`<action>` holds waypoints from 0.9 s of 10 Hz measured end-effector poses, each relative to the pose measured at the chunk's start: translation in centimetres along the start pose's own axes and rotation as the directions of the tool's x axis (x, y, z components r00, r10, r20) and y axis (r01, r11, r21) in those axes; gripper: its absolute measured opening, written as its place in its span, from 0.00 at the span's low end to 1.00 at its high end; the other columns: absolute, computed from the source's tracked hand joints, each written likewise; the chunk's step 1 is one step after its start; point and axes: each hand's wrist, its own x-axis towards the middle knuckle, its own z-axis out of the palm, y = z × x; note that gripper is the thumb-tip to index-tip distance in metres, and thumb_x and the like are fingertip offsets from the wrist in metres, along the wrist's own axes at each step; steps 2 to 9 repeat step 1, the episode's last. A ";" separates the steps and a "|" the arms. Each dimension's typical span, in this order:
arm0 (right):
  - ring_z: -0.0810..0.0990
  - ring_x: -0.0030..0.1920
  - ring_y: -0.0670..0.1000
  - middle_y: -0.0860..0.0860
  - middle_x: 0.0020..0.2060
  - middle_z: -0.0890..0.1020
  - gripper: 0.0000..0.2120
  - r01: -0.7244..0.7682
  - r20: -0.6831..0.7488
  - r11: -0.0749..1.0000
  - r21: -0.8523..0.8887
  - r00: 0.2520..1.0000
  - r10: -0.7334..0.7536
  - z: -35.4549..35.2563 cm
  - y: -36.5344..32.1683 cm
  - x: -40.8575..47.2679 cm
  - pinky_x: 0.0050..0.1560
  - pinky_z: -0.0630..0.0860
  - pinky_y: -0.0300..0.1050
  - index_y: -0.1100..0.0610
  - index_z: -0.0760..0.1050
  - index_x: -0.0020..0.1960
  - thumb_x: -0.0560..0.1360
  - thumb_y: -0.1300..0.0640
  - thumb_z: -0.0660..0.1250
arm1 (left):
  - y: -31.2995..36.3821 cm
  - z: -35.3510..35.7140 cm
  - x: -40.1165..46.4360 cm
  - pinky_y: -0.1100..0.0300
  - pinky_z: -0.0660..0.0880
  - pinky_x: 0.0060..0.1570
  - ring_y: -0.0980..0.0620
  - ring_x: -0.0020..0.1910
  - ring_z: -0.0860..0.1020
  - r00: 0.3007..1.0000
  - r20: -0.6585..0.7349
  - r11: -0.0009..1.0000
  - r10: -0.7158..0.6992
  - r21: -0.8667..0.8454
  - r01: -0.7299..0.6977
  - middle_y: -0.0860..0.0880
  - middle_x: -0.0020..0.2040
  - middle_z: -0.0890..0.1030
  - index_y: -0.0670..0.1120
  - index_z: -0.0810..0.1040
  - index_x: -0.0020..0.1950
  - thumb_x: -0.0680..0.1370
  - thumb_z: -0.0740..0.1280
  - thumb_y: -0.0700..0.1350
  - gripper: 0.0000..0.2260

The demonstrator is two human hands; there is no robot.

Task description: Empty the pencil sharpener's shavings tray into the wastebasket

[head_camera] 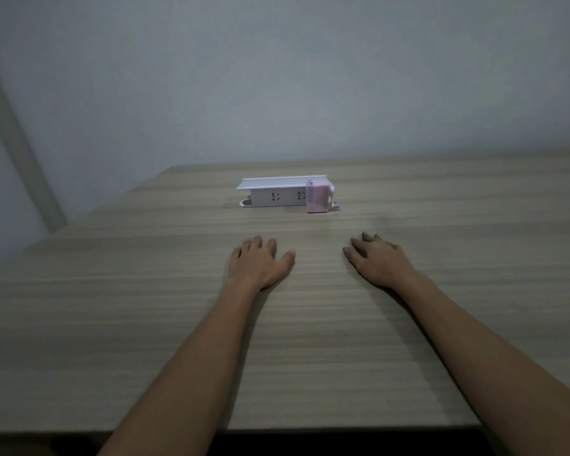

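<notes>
A small pink pencil sharpener [317, 196] with a pale crank on its right side stands on the wooden table [112, 291], toward the far edge. Its shavings tray cannot be told apart from the body. My left hand [259, 261] lies palm down on the table, fingers spread, well short of the sharpener. My right hand [377, 260] rests flat in the same way, a little to the right and nearer than the sharpener. Neither hand holds anything. No wastebasket is in view.
A white power strip holder [273, 192] with visible sockets sits right against the sharpener's left side. A plain wall rises behind the table. The table's near edge [310, 429] runs across the bottom, its left edge slants away at left.
</notes>
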 end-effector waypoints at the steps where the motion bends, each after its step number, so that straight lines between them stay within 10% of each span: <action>1: 0.67 0.76 0.57 0.59 0.75 0.71 0.23 -0.003 -0.047 0.992 0.129 0.999 0.009 -0.8 0.1 0.0 0.73 0.66 0.55 0.56 0.77 0.66 0.80 0.42 0.59 | 0.3 -0.3 0.1 0.44 0.54 0.77 0.42 0.81 0.56 1.000 -0.012 1.000 -0.007 -0.001 0.007 0.42 0.81 0.60 0.50 0.67 0.77 0.78 0.50 0.68 0.34; 9: 0.67 0.76 0.57 0.59 0.75 0.71 0.23 -0.003 -0.047 0.992 0.129 0.999 0.009 -0.8 0.1 0.0 0.73 0.66 0.55 0.56 0.77 0.66 0.80 0.42 0.59 | 0.3 -0.3 0.1 0.44 0.54 0.77 0.42 0.81 0.56 1.000 -0.012 1.000 -0.007 -0.001 0.007 0.42 0.81 0.60 0.50 0.67 0.77 0.78 0.50 0.68 0.34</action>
